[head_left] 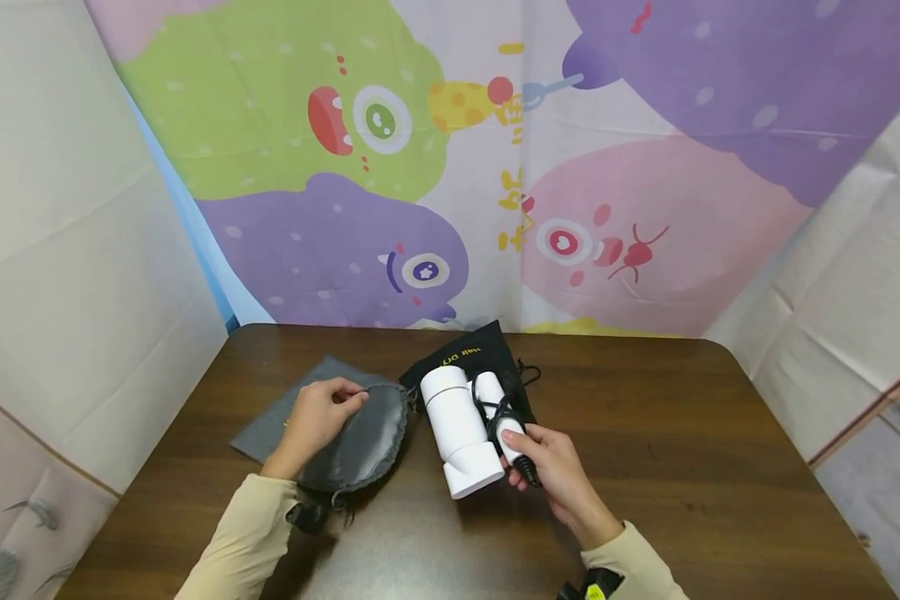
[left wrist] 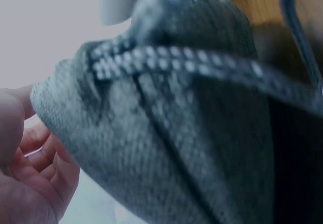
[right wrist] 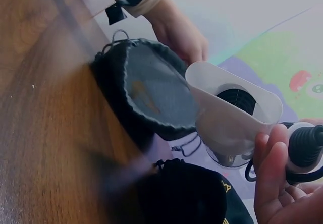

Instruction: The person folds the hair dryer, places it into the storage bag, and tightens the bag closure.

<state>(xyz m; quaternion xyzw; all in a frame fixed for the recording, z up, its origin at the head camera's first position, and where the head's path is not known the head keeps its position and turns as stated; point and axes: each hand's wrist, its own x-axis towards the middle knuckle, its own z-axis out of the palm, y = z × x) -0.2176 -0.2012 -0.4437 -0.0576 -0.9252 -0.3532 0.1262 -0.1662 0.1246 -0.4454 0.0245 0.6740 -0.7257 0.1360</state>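
1. Right hand (head_left: 551, 467): fingers are curled round the folded white handle and the wound black cord (head_left: 504, 417) of a white plastic hair dryer (head_left: 461, 425). The grasp is firm in both the head view and the right wrist view.
2. The hair dryer lies near the middle of the dark brown wooden table (head_left: 682, 467), barrel pointing away from the person, its flat nozzle end nearest the table's front edge. In the right wrist view the nozzle mouth (right wrist: 242, 100) shows a dark grille inside.
3. Left hand (head_left: 318, 417): it rests on top of a grey fabric drawstring pouch (head_left: 363, 442), fingertips pinching the rim at the far side. The left wrist view shows the pouch cloth (left wrist: 166, 133) against the fingers (left wrist: 35, 138).
4. The grey pouch sits just left of the dryer, its mouth turned toward it; the right wrist view shows the opening (right wrist: 156, 93) held wide.
5. A flat grey cloth (head_left: 270, 421) lies under the pouch.
6. A black drawstring bag with yellow lettering (head_left: 468, 354) lies behind the dryer, partly beneath it.
7. Both sleeves are beige.
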